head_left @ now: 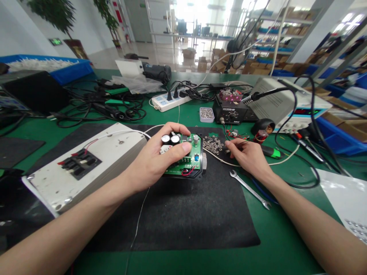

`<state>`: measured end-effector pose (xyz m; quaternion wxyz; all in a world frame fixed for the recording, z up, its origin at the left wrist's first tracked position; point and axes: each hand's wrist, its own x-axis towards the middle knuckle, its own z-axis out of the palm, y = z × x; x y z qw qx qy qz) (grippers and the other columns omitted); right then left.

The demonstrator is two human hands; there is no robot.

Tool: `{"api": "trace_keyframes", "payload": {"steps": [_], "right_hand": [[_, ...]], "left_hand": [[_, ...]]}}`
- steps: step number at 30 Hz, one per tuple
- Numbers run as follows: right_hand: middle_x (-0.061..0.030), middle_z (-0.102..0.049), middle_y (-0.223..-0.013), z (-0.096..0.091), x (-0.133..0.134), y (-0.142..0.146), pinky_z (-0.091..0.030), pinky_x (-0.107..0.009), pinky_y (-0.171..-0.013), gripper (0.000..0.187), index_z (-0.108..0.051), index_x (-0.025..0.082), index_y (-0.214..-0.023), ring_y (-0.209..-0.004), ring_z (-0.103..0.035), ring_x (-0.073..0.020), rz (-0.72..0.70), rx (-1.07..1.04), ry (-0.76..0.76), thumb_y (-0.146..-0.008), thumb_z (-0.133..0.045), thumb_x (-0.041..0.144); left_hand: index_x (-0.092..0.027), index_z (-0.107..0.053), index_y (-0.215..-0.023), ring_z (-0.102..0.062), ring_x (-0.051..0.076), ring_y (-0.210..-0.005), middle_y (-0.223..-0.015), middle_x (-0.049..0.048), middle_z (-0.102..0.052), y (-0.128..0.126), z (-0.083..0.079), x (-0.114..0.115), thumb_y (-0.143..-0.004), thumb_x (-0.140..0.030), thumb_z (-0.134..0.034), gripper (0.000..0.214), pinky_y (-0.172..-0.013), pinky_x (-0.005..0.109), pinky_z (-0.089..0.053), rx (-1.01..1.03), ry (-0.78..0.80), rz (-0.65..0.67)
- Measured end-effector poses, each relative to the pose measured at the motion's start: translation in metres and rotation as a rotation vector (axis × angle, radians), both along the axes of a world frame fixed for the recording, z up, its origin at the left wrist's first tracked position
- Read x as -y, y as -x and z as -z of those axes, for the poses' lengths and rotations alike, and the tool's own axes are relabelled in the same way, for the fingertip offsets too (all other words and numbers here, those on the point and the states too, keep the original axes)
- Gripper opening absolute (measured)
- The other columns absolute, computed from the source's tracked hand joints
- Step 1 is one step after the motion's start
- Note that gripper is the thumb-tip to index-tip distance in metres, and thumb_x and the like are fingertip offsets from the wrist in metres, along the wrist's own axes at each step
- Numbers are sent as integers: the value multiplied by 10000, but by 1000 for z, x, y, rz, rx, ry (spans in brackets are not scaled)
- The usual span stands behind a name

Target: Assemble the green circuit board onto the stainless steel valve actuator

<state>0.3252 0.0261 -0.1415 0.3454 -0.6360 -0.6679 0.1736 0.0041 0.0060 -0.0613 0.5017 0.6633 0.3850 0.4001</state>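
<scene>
My left hand point(156, 158) is wrapped over a green circuit board point(187, 160) in a dark housing, with its thumb and fingers on the board. Round black capacitors, a blue component and red wires show on the board. My right hand point(249, 158) is pinched at the right edge of the black mat point(197, 214), beside a scatter of small metal nuts point(213, 145). Whatever its fingertips hold is too small to make out. Just below that hand lies an open-ended wrench point(250, 190). A green-and-black tool point(272, 152) rests behind its wrist.
A grey metal box point(120, 147) with black terminals stands at left. Behind are a power strip point(170, 100), a tray of small metal parts point(206, 114), a soldering station point(229, 110) and a power supply point(289, 103). Black cables hang at right; a thin wire crosses the mat.
</scene>
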Motion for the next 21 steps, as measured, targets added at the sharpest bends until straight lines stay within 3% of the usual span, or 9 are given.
{"api": "trace_keyframes", "payload": {"steps": [21], "right_hand": [[-40, -733, -637, -1, 0, -1, -448, -334, -638, 595, -727, 227, -739, -569, -648, -212, -3, -9, 1, -1020, -590, 733]], "left_hand": [[-261, -662, -1205, -562, 156, -771, -953, -9, -613, -2, -2, 1, -923, -630, -823, 492, -669, 286, -466, -2, 10, -4]]}}
